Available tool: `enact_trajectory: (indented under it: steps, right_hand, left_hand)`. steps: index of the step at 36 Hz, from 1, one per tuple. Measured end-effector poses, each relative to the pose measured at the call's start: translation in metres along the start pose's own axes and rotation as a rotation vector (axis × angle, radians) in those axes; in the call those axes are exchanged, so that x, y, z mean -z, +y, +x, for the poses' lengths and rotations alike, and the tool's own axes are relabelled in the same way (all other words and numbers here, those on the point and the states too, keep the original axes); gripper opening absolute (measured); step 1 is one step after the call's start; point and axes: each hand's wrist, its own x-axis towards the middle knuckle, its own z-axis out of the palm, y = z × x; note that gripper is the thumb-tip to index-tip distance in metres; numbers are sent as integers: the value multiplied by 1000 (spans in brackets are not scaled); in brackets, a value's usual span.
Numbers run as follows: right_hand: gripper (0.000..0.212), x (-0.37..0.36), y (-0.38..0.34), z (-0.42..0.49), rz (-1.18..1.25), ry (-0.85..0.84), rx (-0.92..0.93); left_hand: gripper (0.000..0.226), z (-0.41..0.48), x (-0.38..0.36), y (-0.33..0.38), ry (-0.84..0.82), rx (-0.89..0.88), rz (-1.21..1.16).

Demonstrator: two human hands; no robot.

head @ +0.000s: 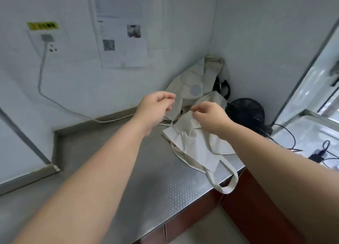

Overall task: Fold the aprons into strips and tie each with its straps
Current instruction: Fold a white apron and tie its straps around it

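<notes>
A crumpled cream apron (198, 146) lies on the steel counter (113, 161), and one wide strap loop (227, 181) hangs over the front edge. My right hand (209, 119) pinches the apron's upper edge and lifts it a little. My left hand (156, 108) hovers just left of the cloth with its fingers loosely curled; I cannot tell whether it holds a thin strap (167, 123). A second cream apron (194, 84) is heaped in the corner against the wall.
A black fan (247, 113) sits right of the aprons, with black cables (286, 133) running right. A white cable (60, 104) runs from the wall socket (47, 41) to the counter's back edge. Papers (121, 27) are stuck to the wall.
</notes>
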Motion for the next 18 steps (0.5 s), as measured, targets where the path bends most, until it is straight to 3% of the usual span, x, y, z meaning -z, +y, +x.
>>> enact_trajectory:
  steps: [5, 11, 15, 18]
  right_hand:
    - [29, 12, 60, 39, 8, 28, -101]
    - [30, 7, 104, 97, 17, 10, -182]
    - [33, 4, 137, 117, -31, -14, -235]
    - [36, 9, 167, 123, -80, -9, -301]
  left_hand:
    - [17, 41, -53, -29, -90, 74, 11]
    - [18, 107, -85, -74, -79, 105, 121]
    - [33, 134, -116, -105, -169, 162, 265]
    - [60, 145, -149, -131, -273, 172, 436]
